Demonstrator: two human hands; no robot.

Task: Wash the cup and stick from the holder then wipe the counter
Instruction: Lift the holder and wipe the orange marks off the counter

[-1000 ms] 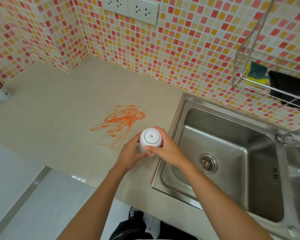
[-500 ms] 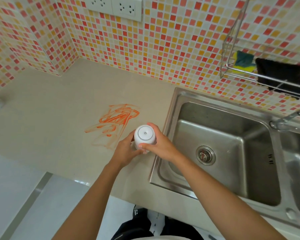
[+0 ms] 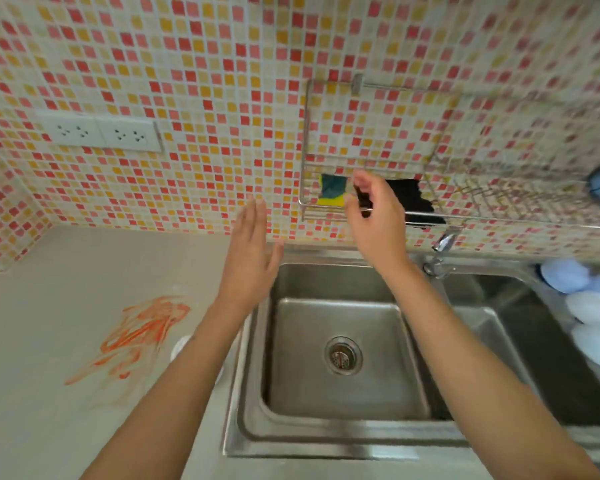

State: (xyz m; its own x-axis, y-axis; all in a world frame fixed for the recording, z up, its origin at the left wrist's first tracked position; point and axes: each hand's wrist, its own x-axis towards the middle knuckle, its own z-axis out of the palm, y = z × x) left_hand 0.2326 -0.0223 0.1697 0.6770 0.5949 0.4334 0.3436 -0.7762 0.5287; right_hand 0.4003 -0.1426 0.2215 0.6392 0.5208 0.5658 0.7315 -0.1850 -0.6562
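The white cup (image 3: 180, 345) stands upside down on the beige counter (image 3: 66, 299), mostly hidden behind my left forearm, beside an orange smear (image 3: 142, 332). My left hand (image 3: 250, 258) is raised flat and open over the sink's left edge, holding nothing. My right hand (image 3: 374, 216) is up at the wire rack (image 3: 305, 202) on the tiled wall, fingers curled at a black cloth (image 3: 413, 199); whether it grips the cloth is unclear. A yellow-green sponge (image 3: 331, 190) lies just left of that hand. No stick is in view.
The steel sink (image 3: 343, 403) with its drain (image 3: 342, 356) lies below my arms. A tap (image 3: 442, 249) separates it from a second basin (image 3: 520, 341) holding pale blue and white round things (image 3: 589, 306). Wall sockets (image 3: 104, 133) sit at the left.
Both hands let go of the upturned cup, which now rests on the counter. My view tilted up; the right hand rose to the wire rack and the left hand lifted open.
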